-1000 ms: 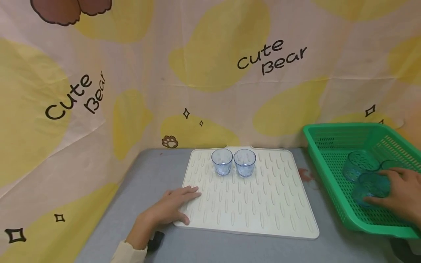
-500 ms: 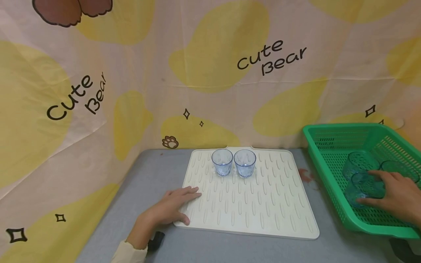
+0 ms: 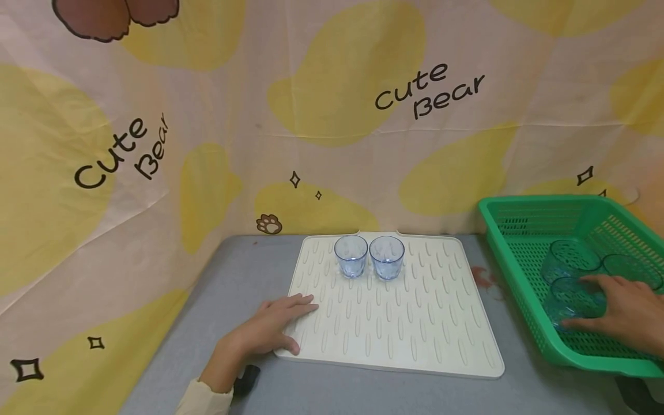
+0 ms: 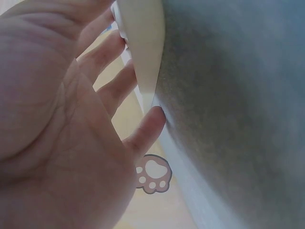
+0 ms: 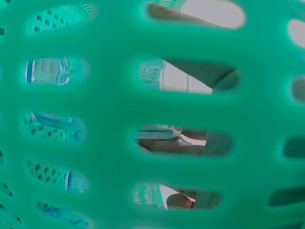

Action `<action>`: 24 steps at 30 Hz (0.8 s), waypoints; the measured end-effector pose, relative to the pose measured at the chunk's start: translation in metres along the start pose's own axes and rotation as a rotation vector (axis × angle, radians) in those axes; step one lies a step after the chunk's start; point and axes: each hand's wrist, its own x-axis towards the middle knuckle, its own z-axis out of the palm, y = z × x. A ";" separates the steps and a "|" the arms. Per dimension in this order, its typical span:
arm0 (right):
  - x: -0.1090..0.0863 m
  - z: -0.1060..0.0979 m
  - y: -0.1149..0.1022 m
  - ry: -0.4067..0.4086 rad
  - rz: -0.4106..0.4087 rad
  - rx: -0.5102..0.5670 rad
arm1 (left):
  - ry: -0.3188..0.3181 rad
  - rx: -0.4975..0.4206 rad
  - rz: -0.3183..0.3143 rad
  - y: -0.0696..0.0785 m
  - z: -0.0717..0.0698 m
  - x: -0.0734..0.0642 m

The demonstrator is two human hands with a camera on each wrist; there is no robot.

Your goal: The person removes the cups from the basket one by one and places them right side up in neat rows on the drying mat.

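Note:
My right hand (image 3: 630, 314) reaches into the green basket (image 3: 596, 361) and holds a clear glass tumbler (image 3: 570, 301) by its side, thumb near, fingers at the far side of the rim. Two more tumblers, a left one (image 3: 568, 259) and a right one (image 3: 630, 268), lie just behind it. In the right wrist view the slotted basket wall (image 5: 109, 105) hides most of that hand. My left hand (image 3: 270, 325) rests with fingers spread on the left edge of a cream drying mat (image 3: 394, 334). Two bluish tumblers, one left (image 3: 351, 259) and one right (image 3: 386, 260), stand upright side by side at the mat's back.
The grey table (image 3: 207, 323) runs around the mat, with a narrow strip between mat and basket. A printed cloth (image 3: 332, 115) hangs close behind the mat and basket and along the left side.
My right hand has shifted left inside the basket with the tumbler, then slightly down. My left hand and the two tumblers on the mat have stayed put.

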 end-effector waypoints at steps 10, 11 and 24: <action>-0.005 -0.008 -0.003 -0.092 0.037 0.252 | -0.006 -0.003 -0.024 -0.001 0.000 0.002; -0.005 -0.008 -0.003 -0.096 0.036 0.267 | -0.006 -0.003 -0.024 0.000 0.000 0.002; -0.006 -0.012 -0.003 -0.092 -0.012 0.453 | 0.003 0.003 -0.002 0.000 0.000 0.001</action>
